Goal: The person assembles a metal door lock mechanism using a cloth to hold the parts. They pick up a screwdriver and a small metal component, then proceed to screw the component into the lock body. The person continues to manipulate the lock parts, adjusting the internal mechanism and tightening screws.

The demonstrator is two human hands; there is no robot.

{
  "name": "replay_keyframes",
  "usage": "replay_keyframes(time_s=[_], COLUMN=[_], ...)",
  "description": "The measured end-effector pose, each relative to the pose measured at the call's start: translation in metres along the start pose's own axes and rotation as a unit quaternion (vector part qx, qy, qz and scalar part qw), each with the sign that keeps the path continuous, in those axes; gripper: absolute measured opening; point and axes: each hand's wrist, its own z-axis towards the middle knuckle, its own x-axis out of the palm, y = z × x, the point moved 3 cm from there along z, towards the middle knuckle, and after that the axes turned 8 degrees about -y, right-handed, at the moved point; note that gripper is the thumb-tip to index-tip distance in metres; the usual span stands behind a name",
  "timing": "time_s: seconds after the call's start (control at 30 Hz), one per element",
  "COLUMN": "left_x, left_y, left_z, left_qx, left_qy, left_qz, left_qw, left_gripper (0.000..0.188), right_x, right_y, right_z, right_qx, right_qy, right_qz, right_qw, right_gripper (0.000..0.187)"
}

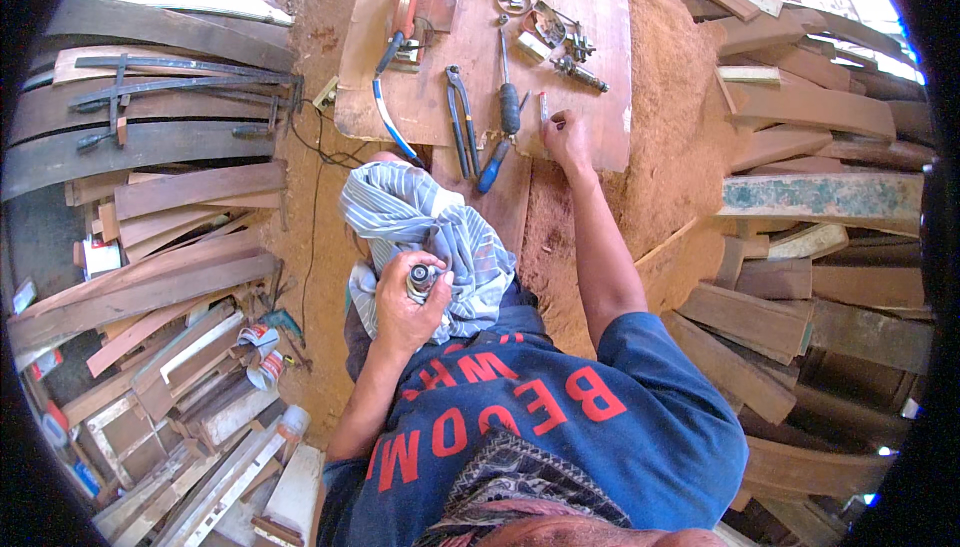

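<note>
Over my lap, my left hand [400,309] is closed round a cylindrical metal part [422,278] with a dark round end. Beneath it a grey-blue striped cloth [440,222] lies bunched on my legs. My right arm reaches forward to the wooden board [600,147], where my right hand [568,137] is closed in a pinch. A thin red-and-white piece [543,105] shows at its fingertips. Left of that hand lie a black-handled screwdriver [509,102], a blue-handled tool [491,169] and long-handled pliers [460,127].
An orange-brown power tool [408,2] with a blue-and-white cord lies on the board. Metal machine parts [560,37] sit right of it. Stacked curved timber [810,107] lines the right side; planks and bar clamps [180,82] fill the left. Sawdust [670,77] covers the ground.
</note>
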Motion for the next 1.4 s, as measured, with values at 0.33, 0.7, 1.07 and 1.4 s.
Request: replay_keyframes(time_s=[0.33, 0.7, 1.07, 1.4], left_x=[0.000, -0.001, -0.021, -0.014], left_y=[0.004, 0.006, -0.005, 0.003], left_z=[0.000, -0.001, 0.014, 0.014], left_qx=[-0.021, -0.023, -0.099, -0.100], left_qy=[0.000, -0.019, 0.071, 0.033], left_qz=[0.000, 0.005, -0.067, -0.010], left_qw=[1.000, 1.000, 0.990, 0.994], left_gripper=[0.020, 0.018, 0.012, 0.017], right_x=[-0.009, -0.005, -0.054, -0.061], right_y=[0.068, 0.094, 0.039, 0.039], right_z=[-0.018, -0.034, 0.083, 0.103], right_qx=[-0.068, -0.095, -0.016, 0.017], right_qy=[-0.063, -0.034, -0.079, -0.037], right_qz=[0.047, 0.054, -0.186, -0.146], right_qw=[0.995, 0.993, 0.979, 0.989], right_gripper=[0.021, 0.017, 0.040, 0.041])
